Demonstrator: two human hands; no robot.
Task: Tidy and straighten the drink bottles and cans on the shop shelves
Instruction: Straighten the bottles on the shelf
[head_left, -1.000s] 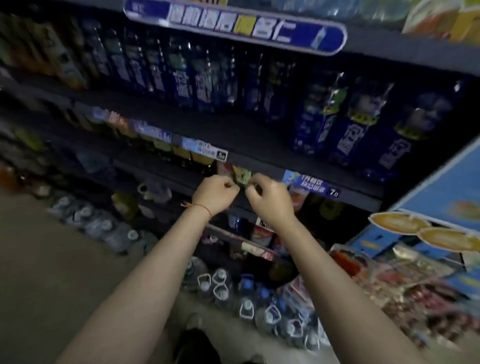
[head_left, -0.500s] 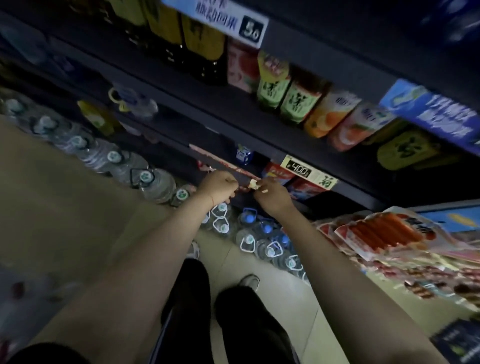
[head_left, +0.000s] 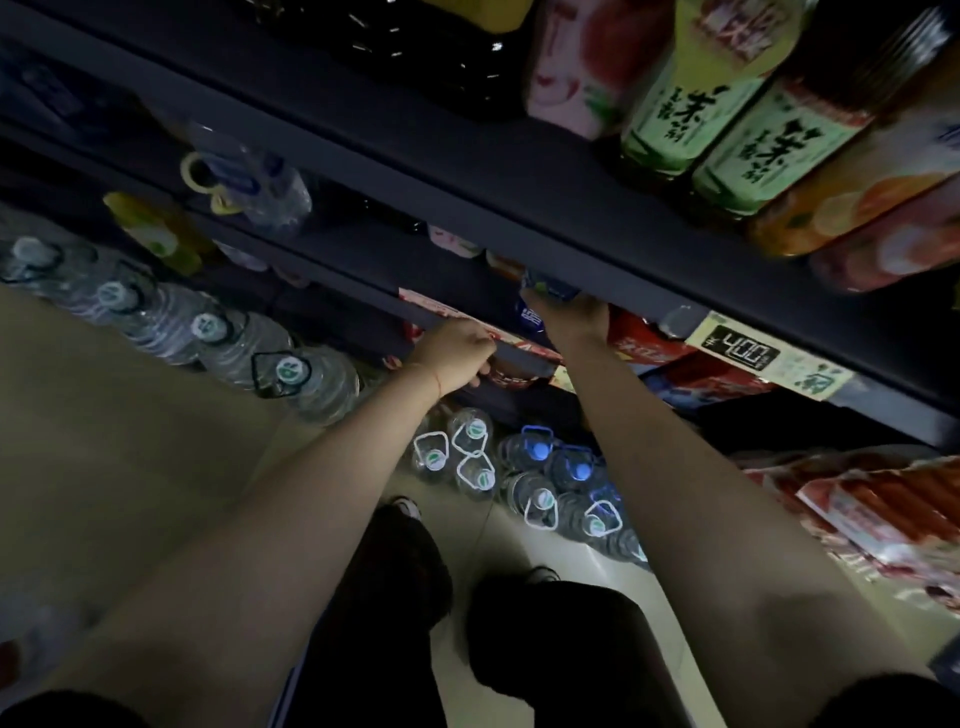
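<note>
Your right hand (head_left: 574, 318) reaches under the shelf lip and grips a blue can (head_left: 545, 291) just above its knuckles, standing upright. Your left hand (head_left: 453, 353) lies further left, fingers curled over the shelf edge (head_left: 524, 358), well short of that can.

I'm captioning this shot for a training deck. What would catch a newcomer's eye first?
Two bare arms reach to a low shelf: the left hand grips the shelf's front edge, while the right hand reaches a blue drink behind it. Above right stand green tea bottles; big water jugs line the floor.
</note>
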